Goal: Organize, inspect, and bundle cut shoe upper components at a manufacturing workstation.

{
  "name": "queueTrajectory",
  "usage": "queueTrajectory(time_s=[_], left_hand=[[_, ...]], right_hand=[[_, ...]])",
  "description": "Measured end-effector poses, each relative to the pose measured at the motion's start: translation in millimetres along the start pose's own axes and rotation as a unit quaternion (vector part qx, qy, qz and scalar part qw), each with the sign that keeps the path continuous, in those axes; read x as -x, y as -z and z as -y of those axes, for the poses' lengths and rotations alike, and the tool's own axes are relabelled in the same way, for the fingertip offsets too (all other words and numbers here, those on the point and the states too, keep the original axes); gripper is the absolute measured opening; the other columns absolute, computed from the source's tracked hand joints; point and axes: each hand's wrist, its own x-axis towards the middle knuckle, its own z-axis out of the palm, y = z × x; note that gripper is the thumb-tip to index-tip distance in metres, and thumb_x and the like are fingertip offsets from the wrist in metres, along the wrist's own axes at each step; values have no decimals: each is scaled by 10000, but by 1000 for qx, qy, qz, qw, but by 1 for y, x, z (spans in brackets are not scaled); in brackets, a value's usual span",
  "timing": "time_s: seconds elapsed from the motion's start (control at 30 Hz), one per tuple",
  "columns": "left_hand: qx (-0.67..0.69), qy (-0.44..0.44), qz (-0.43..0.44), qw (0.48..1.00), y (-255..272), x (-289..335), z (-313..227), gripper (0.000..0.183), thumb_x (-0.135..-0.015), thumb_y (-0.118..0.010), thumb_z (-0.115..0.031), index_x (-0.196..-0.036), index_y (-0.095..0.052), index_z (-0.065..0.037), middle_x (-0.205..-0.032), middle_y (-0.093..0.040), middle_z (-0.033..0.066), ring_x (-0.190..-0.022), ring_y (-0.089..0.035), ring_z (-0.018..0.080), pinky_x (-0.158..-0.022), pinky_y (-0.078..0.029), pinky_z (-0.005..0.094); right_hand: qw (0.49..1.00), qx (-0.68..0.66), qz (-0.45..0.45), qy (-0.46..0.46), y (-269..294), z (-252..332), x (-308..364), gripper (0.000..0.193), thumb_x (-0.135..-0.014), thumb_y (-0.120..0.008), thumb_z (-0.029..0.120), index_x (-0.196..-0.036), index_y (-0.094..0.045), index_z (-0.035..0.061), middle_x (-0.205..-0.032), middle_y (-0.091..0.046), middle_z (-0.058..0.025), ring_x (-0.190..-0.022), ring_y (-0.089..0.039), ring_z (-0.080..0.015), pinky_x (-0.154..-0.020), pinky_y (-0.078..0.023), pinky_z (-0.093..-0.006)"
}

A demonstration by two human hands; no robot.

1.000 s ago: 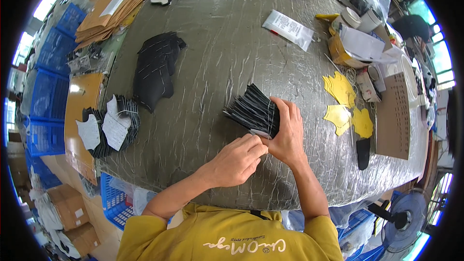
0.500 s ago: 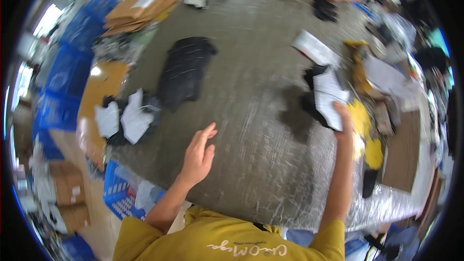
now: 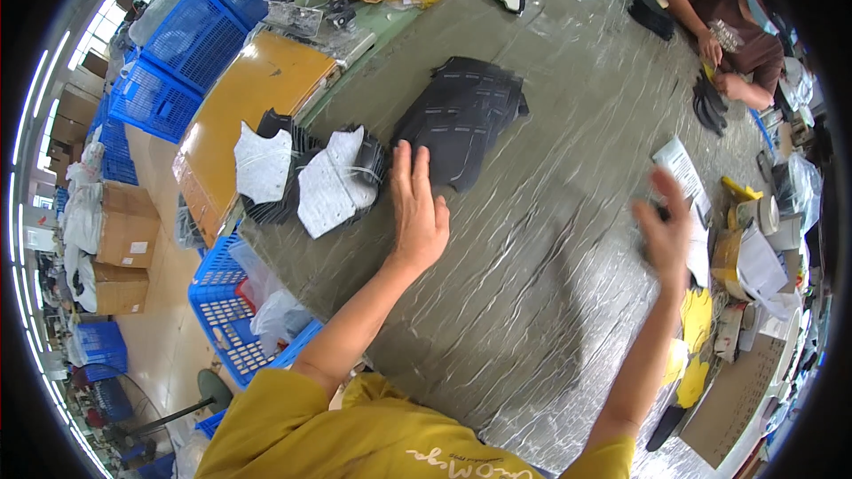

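Observation:
My left hand (image 3: 419,222) is open, its fingers stretched toward a stack of flat black cut pieces (image 3: 461,115) with pale dashes. The fingertips are at the stack's near left edge; whether they touch it I cannot tell. Left of the hand lie two tied black bundles with white pieces on top, one nearer (image 3: 333,179) and one farther left (image 3: 264,162). My right hand (image 3: 667,235), smeared by motion, is raised over the table with fingers apart and nothing visible in it. Behind it, partly hidden, lies a bundle with a white sheet (image 3: 698,253).
Yellow pieces (image 3: 697,324) and a cardboard sheet (image 3: 732,386) lie along the right edge. Across the table a person (image 3: 732,35) handles a black glove (image 3: 710,105). Blue baskets (image 3: 222,302) stand off the left edge, near a yellow-brown board (image 3: 253,106).
My right hand has let go of the white-topped black bundle and lifted off it. My left hand has moved forward to the black stack. The view has swung left.

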Motion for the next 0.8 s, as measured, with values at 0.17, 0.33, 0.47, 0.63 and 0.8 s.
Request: queueTrajectory(time_s=[0.17,0.33,0.47,0.63,0.8], left_hand=[[-83,56,2,995,-25,-14,14,767,-872,-590,-26,-1563,-257,-11,-1629,-159,264,-1494,-176,481,-1220,-151,564],[-31,72,27,997,-31,-15,13,727,-866,-602,-30,-1539,-328,-37,-1614,-194,258,-1482,-189,485,-1210,-167,572],[-11,97,21,995,-20,-16,14,701,-864,-595,-13,-1522,-356,-43,-1613,-194,256,-1483,-186,484,-1209,-172,570],[47,71,8,996,-17,-29,15,647,-858,-591,14,-1479,-419,-40,-1603,-229,257,-1469,-225,474,-1202,-193,565],[93,2,-2,996,-22,-26,20,525,-898,-585,-25,-1413,-486,-35,-1582,-296,250,-1454,-277,445,-1196,-222,545]], right_hand=[[996,-15,91,1,-131,14,-90,727,-788,-818,439,-1293,-621,-44,-1281,-647,-219,-1225,-609,-332,-1027,-475,-408],[991,5,133,17,-211,3,-199,855,-769,-737,658,-1224,-667,-62,-1215,-659,-271,-1188,-616,-395,-1028,-475,-434],[956,127,258,59,-251,36,-220,920,-646,-798,673,-1137,-698,-100,-1098,-713,-286,-1043,-693,-394,-925,-534,-429],[909,31,411,-59,-235,64,-214,778,-638,-818,562,-1086,-733,-68,-979,-747,-195,-867,-727,-293,-822,-572,-366],[870,-130,456,-136,-202,64,-167,552,-852,-712,423,-1166,-698,-31,-1017,-729,-83,-904,-681,-146,-815,-537,-269]])
